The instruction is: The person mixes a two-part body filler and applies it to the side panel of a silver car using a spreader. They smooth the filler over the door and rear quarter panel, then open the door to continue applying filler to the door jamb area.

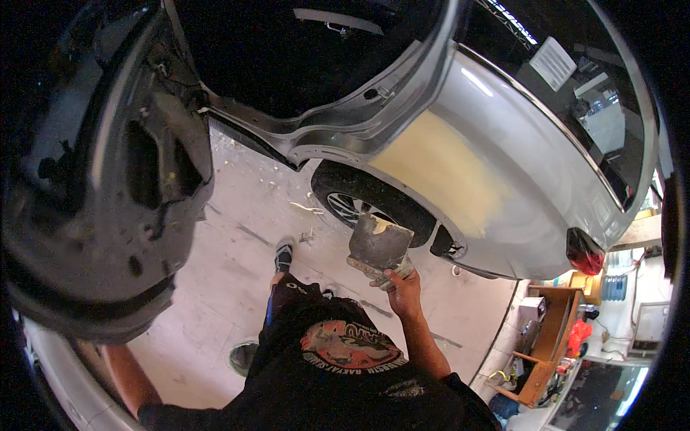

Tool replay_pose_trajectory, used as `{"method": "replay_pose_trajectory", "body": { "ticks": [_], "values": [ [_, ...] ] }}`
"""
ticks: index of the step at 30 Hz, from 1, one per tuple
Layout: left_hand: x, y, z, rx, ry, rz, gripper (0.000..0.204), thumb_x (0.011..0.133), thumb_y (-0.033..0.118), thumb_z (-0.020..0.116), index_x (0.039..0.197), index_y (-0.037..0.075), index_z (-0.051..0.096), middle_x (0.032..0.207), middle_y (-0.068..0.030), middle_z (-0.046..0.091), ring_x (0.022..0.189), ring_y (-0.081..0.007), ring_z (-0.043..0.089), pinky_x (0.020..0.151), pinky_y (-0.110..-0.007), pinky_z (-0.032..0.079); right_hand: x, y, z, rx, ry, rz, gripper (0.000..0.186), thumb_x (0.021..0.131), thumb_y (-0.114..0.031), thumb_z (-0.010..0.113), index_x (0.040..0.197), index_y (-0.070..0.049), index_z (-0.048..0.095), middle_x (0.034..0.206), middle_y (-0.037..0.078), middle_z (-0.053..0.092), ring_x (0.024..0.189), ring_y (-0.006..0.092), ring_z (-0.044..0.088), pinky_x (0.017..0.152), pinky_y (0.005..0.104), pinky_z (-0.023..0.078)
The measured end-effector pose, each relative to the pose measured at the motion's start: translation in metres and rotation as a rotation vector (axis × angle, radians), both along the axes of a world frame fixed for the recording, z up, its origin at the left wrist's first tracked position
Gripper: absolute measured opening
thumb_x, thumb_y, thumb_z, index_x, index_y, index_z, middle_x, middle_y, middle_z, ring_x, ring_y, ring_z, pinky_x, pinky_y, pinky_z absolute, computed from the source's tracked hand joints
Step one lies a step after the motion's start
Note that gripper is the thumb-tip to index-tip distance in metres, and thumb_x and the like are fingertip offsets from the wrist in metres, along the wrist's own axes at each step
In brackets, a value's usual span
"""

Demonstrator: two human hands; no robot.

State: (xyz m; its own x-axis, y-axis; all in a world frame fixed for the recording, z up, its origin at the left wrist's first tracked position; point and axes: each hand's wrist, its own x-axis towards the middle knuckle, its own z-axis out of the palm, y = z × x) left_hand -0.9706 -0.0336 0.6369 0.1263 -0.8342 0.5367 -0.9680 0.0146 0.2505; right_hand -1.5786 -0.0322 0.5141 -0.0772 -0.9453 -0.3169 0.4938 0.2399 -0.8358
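Observation:
My right hand point(404, 289) grips a flat grey putty spreader point(382, 241) by its crusted lower end, with the thumb over it. Yellowish putty clings to the spreader's top edge. It is held up in front of the rear wheel point(352, 197), below a silver car's rear quarter panel point(535, 154). A broad patch of cream-yellow filler point(442, 169) covers part of that panel above the wheel arch. My left forearm point(133, 377) reaches toward the lower edge of the open car door point(154, 179); the hand itself is hidden behind the door.
The car's door opening point(309, 57) gapes ahead. Scraps litter the pale tiled floor point(244, 194) by the wheel. A round container point(243, 357) stands near my legs. At the right are a wooden cabinet point(557, 334) with clutter and, above it, the car's red tail light point(586, 251).

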Motion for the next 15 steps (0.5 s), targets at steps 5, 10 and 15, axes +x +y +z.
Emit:
{"method": "replay_pose_trajectory", "body": {
  "ticks": [5, 10, 15],
  "values": [
    [0.098, 0.099, -0.070, 0.152, 0.029, 0.334, 0.044, 0.068, -0.003, 0.056, 0.111, 0.000, 0.052, 0.119, -0.0164, 0.055, 0.095, -0.0305, 0.059, 0.079, -0.037, 0.049, 0.024, -0.031, -0.015, 0.125, 0.008, 0.115, 0.044, 0.080, 0.002, 0.056, 0.122, 0.002, 0.043, 0.107, 0.015, 0.059, 0.087, 0.0264, 0.064, 0.065, 0.0395, 0.059],
    [0.137, 0.199, -0.160, 0.428, 0.191, 0.625, 0.044, 0.071, -0.001, 0.056, 0.114, 0.000, 0.051, 0.120, -0.0155, 0.055, 0.097, -0.0287, 0.058, 0.081, -0.037, 0.048, 0.069, -0.065, -0.038, 0.210, 0.040, 0.232, 0.045, 0.080, 0.002, 0.056, 0.123, 0.001, 0.042, 0.106, 0.015, 0.059, 0.088, 0.0268, 0.063, 0.067, 0.0413, 0.058],
    [0.123, 0.292, -0.260, 0.821, 0.479, 0.844, 0.044, 0.074, 0.002, 0.056, 0.117, 0.000, 0.050, 0.121, -0.0146, 0.054, 0.100, -0.0270, 0.057, 0.083, -0.037, 0.048, 0.130, -0.107, -0.049, 0.277, -0.024, 0.304, 0.043, 0.081, 0.002, 0.058, 0.122, 0.002, 0.043, 0.107, 0.014, 0.059, 0.089, 0.0262, 0.063, 0.068, 0.0409, 0.058]
  ]
}}
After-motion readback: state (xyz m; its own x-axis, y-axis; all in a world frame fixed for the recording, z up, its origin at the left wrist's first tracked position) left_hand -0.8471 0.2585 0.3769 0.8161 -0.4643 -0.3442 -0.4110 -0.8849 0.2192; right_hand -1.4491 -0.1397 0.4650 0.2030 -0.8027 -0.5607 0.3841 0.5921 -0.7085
